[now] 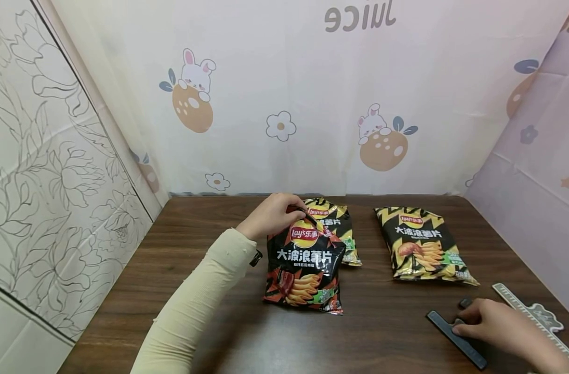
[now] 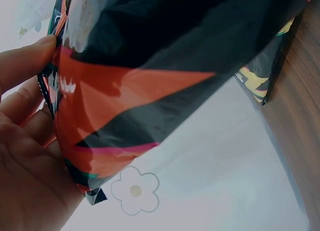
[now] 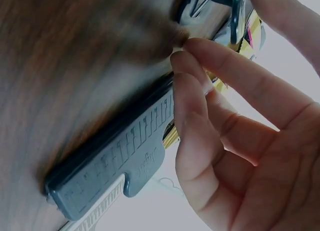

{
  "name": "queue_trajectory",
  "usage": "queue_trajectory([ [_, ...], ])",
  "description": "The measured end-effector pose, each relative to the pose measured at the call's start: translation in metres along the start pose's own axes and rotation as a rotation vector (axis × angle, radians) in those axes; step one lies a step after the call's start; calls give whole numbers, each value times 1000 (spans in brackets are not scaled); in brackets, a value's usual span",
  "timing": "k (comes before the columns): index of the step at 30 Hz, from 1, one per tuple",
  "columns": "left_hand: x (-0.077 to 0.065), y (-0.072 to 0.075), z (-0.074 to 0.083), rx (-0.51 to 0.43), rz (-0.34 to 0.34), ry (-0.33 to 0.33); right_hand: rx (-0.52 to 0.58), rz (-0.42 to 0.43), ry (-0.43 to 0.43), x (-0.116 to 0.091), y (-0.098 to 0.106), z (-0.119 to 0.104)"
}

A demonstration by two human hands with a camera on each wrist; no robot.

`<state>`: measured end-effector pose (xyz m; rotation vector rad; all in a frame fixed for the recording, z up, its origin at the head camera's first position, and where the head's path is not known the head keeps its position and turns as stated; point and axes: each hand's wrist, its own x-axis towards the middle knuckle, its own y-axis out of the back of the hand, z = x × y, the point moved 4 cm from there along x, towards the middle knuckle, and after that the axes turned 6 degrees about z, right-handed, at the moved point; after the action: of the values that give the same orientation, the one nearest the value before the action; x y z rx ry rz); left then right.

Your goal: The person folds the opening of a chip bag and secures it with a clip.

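Observation:
My left hand (image 1: 279,212) pinches the top edge of a black and red Lay's chip bag (image 1: 305,270), which stands nearly upright on the table. In the left wrist view the thumb is on one side of the bag (image 2: 135,106) and the fingers partly hide behind it. My right hand (image 1: 499,324) is low over the table, thumb and fingers apart and loosely bent, beside a dark grey ruler-like bar (image 1: 457,341) with a side tab. In the right wrist view a small black clip (image 3: 235,18) lies just beyond the fingertips, near the marked grey bar (image 3: 100,166).
A yellow and black chip bag (image 1: 352,249) lies partly hidden behind the red one; a similar bag (image 1: 420,249) lies to the right. A white ruler (image 1: 523,309) with a grey decorative tab is by the right edge. Printed curtains (image 1: 284,78) border the wooden table (image 1: 195,223).

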<state>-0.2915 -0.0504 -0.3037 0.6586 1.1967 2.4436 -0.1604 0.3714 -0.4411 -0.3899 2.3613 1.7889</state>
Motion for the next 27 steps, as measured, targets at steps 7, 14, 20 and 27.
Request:
queue_trajectory([
  [7,0,0,-1,-1,8,-6,-30,17,5,1,-2,2],
  [14,0,0,0,2,5,-10,-35,14,1,2,-2,1],
  [20,0,0,0,-2,2,-7,-8,17,-20,3,-1,1],
  [27,0,0,0,-3,-1,4,52,48,11,2,2,-4],
])
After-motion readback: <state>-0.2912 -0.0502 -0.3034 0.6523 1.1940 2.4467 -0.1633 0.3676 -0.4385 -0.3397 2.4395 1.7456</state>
